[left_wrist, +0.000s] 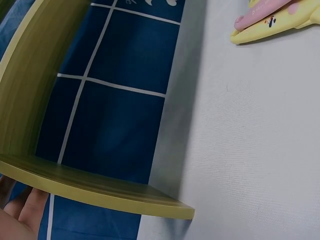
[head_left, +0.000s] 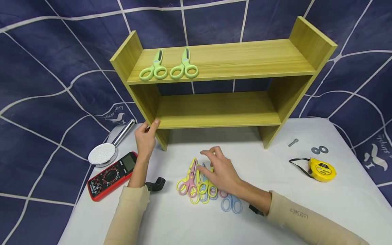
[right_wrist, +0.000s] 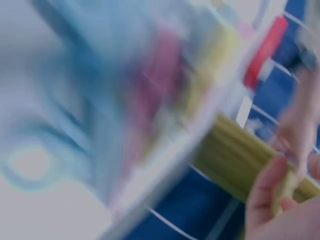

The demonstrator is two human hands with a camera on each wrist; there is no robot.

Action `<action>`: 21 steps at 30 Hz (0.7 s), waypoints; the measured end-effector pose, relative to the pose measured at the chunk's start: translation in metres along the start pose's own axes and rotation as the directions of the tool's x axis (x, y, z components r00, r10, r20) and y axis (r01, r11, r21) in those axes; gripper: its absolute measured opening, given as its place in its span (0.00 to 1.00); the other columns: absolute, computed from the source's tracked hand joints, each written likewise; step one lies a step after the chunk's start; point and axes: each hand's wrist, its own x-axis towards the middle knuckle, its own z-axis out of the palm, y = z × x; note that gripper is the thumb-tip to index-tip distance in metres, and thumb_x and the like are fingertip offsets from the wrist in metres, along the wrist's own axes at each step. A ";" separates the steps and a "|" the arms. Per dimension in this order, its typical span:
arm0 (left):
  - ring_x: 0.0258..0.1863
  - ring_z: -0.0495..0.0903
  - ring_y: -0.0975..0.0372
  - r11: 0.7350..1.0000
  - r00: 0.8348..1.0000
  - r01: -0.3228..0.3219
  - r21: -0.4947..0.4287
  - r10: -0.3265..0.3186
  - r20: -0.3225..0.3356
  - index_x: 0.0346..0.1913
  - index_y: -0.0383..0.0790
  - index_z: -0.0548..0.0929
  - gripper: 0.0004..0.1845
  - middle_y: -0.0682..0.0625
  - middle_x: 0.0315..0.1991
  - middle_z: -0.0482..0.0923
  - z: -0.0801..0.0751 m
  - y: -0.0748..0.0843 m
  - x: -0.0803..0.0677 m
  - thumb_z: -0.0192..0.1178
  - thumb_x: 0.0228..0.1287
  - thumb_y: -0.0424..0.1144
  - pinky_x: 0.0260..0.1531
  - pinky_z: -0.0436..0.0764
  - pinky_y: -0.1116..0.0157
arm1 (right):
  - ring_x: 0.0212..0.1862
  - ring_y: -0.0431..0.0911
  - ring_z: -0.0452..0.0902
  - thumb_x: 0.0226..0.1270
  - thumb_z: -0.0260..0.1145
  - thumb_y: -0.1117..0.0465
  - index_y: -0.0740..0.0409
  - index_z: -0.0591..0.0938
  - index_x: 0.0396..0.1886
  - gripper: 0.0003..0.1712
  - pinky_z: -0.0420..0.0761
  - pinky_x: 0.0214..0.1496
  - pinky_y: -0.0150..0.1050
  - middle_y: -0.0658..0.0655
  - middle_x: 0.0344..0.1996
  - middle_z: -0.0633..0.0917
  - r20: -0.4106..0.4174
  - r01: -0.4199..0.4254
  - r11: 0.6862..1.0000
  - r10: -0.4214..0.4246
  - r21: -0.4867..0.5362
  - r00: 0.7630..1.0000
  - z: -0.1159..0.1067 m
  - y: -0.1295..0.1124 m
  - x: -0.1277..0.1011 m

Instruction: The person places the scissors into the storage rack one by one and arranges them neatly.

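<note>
A dark navy fabric backdrop crossed by white curved grid lines (head_left: 46, 85) fills the view from 9 through 12 to 3 o'clock. Below it, toward 6 o'clock, spreads a white cloth-covered bench (head_left: 306, 200) under even, soft light.

Left hand (head_left: 146, 136) reaches forward with thumb up, while right hand (head_left: 221, 172) hovers low, fingers spread.

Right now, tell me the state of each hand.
Left hand: grips the shelf by its left side panel.
Right hand: open, fingers spread over the scissors, holding nothing.
</note>
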 end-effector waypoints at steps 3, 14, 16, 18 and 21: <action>0.24 0.76 0.65 1.000 1.000 -0.007 -0.004 0.007 -0.008 0.42 0.21 0.84 0.13 0.62 0.26 0.80 0.001 -0.001 0.000 0.65 0.65 0.33 0.25 0.72 0.73 | 0.23 0.36 0.63 0.65 0.70 0.48 0.62 0.75 0.63 0.33 0.69 0.21 0.31 0.54 0.41 0.70 0.162 -0.122 0.992 0.127 -0.046 0.978 0.011 0.011 -0.026; 0.23 0.74 0.70 1.000 1.000 0.003 -0.007 -0.003 -0.014 0.42 0.19 0.84 0.15 0.62 0.25 0.80 0.001 -0.002 0.001 0.66 0.64 0.34 0.26 0.72 0.73 | 0.25 0.35 0.64 0.59 0.73 0.45 0.55 0.77 0.61 0.33 0.68 0.22 0.31 0.47 0.35 0.74 0.422 -0.052 0.972 0.148 -0.231 0.895 0.017 0.018 -0.055; 0.22 0.73 0.70 1.000 1.000 0.020 0.004 -0.020 -0.012 0.42 0.21 0.84 0.16 0.63 0.23 0.79 0.000 -0.001 0.001 0.67 0.63 0.35 0.24 0.70 0.73 | 0.27 0.35 0.66 0.59 0.73 0.46 0.55 0.78 0.58 0.31 0.69 0.24 0.31 0.46 0.36 0.76 0.417 -0.046 0.974 0.139 -0.224 0.898 0.017 0.019 -0.054; 0.21 0.73 0.70 1.000 1.000 0.025 0.010 -0.025 -0.011 0.42 0.21 0.85 0.15 0.63 0.22 0.79 0.000 -0.001 0.001 0.67 0.63 0.36 0.23 0.70 0.73 | 0.28 0.35 0.67 0.59 0.73 0.47 0.55 0.79 0.57 0.29 0.70 0.26 0.32 0.46 0.36 0.77 0.428 -0.056 0.976 0.143 -0.210 0.892 0.016 0.020 -0.052; 0.21 0.72 0.69 1.000 1.000 0.008 0.015 -0.008 -0.009 0.42 0.21 0.85 0.15 0.63 0.22 0.79 0.000 0.000 0.000 0.66 0.64 0.34 0.22 0.69 0.73 | 0.29 0.36 0.68 0.60 0.73 0.47 0.54 0.79 0.56 0.28 0.71 0.27 0.32 0.45 0.36 0.78 0.458 -0.056 0.976 0.148 -0.209 0.876 0.014 0.020 -0.049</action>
